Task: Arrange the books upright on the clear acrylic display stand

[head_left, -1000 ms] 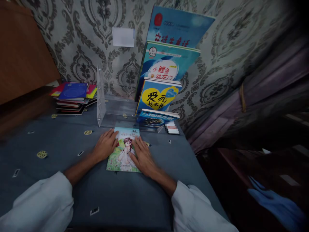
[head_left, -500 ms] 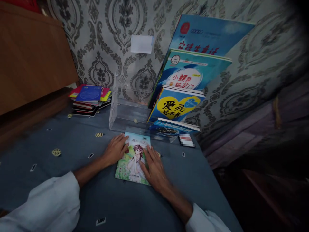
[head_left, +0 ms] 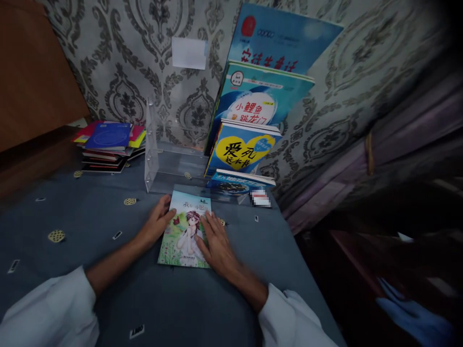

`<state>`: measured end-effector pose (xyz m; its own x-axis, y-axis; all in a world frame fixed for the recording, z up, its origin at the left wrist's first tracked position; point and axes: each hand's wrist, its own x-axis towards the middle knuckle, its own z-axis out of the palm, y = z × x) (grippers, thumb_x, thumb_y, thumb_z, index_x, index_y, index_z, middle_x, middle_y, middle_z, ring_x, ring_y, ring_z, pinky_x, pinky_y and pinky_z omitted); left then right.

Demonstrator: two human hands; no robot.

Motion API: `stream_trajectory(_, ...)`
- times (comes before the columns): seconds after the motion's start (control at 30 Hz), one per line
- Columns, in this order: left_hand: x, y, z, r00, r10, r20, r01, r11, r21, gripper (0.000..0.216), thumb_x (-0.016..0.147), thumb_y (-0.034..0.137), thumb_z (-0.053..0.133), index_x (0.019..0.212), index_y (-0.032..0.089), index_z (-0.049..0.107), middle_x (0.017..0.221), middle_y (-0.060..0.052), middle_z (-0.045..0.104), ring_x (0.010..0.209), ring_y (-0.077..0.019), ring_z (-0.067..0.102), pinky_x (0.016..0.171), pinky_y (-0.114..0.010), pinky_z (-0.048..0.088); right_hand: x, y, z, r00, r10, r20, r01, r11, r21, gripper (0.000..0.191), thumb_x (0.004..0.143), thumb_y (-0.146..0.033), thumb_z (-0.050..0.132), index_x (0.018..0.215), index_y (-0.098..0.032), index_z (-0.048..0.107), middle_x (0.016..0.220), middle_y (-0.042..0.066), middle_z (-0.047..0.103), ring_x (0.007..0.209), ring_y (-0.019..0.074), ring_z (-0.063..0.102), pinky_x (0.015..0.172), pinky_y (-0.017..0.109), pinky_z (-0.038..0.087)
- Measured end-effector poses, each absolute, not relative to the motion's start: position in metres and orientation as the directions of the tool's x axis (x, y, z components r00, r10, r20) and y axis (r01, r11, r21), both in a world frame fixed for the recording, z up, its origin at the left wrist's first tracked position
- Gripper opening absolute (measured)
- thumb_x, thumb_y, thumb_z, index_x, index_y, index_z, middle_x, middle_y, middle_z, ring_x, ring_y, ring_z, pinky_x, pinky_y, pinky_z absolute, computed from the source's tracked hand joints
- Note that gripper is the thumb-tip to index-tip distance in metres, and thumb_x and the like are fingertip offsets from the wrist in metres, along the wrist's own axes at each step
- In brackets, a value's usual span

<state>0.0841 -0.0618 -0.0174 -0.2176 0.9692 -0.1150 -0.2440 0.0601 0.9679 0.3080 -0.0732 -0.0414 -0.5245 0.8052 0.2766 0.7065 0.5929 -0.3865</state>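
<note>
A thin paperback book (head_left: 186,236) with a drawn figure on its green and pale blue cover lies flat on the blue cloth. My left hand (head_left: 159,219) rests at the book's upper left edge, thumb over the cover and fingers along the side. Across the right edge lies my right hand (head_left: 219,246), fingers stretched out and palm down. Both hands are open, touching the book without lifting it. Just beyond the book's top edge stands a clear acrylic book rack (head_left: 150,159), its right side filled with upright books, among them a yellow-heart book (head_left: 240,152).
A stack of books (head_left: 108,137) sits at the back left beside a wooden cabinet (head_left: 36,82). A small blurred card (head_left: 260,197) lies by the rack's right front. The table's right edge (head_left: 304,255) drops to a dark area. Patterned wall covering rises behind.
The view has swung right, so everything sits farther left. My left hand has slid off the cover towards its left edge, uncovering a red butterfly. The right hand stays on the right edge.
</note>
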Motion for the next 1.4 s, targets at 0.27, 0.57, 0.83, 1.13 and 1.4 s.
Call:
stream_trajectory(0.27, 0.096, -0.069, -0.008, -0.083, 0.935, -0.344, -0.528, 0.252, 0.811, 0.032, 0.07, 0.02, 0.079, 0.1, 0.015, 0.068, 0.082, -0.007, 0.077, 0.073, -0.0243, 0.074, 0.067, -0.032, 0.059, 0.312, -0.073, -0.046, -0.505, 0.808, 0.304, 0.635, 0.587, -0.503, 0.058, 0.105, -0.043, 0.042, 0.156, -0.016, 0.042, 0.164, 0.016, 0.035, 0.153, 0.0332, 0.029, 0.123, 0.058, 0.032)
stream_trajectory(0.57, 0.094, -0.072, 0.002, -0.021, 0.918, -0.396, -0.613, 0.301, 0.731, 0.023, 0.08, 0.01, 0.071, 0.103, 0.014, 0.069, 0.086, -0.01, 0.078, 0.071, -0.0226, 0.076, 0.067, -0.031, 0.062, 0.318, -0.068, -0.038, -0.413, 0.872, 0.264, 0.554, 0.47, -0.687, 0.059, 0.101, -0.047, 0.048, 0.152, -0.017, 0.048, 0.162, 0.017, 0.038, 0.15, 0.0326, 0.038, 0.121, 0.054, 0.035)
stream_trajectory(0.83, 0.097, -0.079, 0.0, 0.06, 0.914, -0.401, -0.583, 0.358, 0.729, 0.026, 0.079, 0.011, 0.075, 0.103, 0.016, 0.068, 0.088, -0.008, 0.078, 0.075, -0.0228, 0.076, 0.069, -0.032, 0.064, 0.33, -0.052, -0.031, -0.263, 0.949, 0.176, 0.383, 0.27, -0.883, 0.049, 0.084, -0.032, 0.069, 0.131, -0.022, 0.068, 0.109, 0.009, 0.067, 0.094, 0.0215, 0.065, 0.082, 0.037, 0.057)
stream_trajectory(1.13, 0.126, -0.087, 0.018, 0.041, 0.879, -0.474, -0.546, 0.417, 0.726, 0.016, 0.081, 0.007, 0.067, 0.096, 0.014, 0.068, 0.079, -0.007, 0.077, 0.064, -0.0202, 0.074, 0.061, -0.029, 0.06, 0.357, -0.064, -0.021, -0.264, 0.962, -0.075, 0.035, -0.068, -0.997, 0.052, 0.072, -0.036, 0.079, 0.122, -0.023, 0.071, 0.084, -0.001, 0.065, 0.053, 0.0071, 0.045, 0.042, 0.018, 0.036)
stream_trajectory(1.4, 0.145, -0.082, 0.022, 0.152, 0.872, -0.465, -0.496, 0.474, 0.728, 0.017, 0.078, 0.012, 0.068, 0.093, 0.017, 0.067, 0.082, -0.007, 0.077, 0.071, -0.0234, 0.074, 0.069, -0.034, 0.061, 0.377, -0.069, -0.013, -0.254, 0.957, -0.14, -0.125, -0.176, -0.976, 0.051, 0.065, -0.034, 0.084, 0.113, -0.022, 0.072, 0.081, -0.002, 0.064, 0.046, 0.0045, 0.044, 0.036, 0.017, 0.034)
